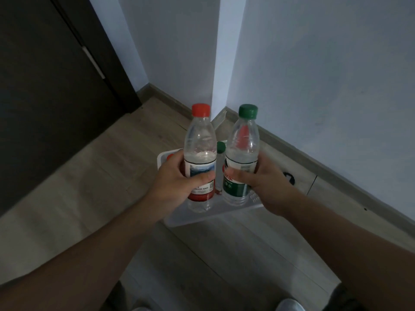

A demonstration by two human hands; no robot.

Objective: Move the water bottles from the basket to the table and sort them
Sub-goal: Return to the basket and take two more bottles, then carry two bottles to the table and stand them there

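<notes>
Red-capped bottle (199,153) upright in the left hand (177,182), fingers wrapped round its label, green-capped bottle (243,151) gripped likewise by the right hand (258,178), both held above a white basket (202,217) on the wooden floor (101,180), another green cap (221,146) showing between them.

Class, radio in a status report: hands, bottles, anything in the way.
Left hand grips red-capped bottle; right hand grips green-capped bottle. Both held over the white basket, another green cap showing in it. Table not in view.
</notes>
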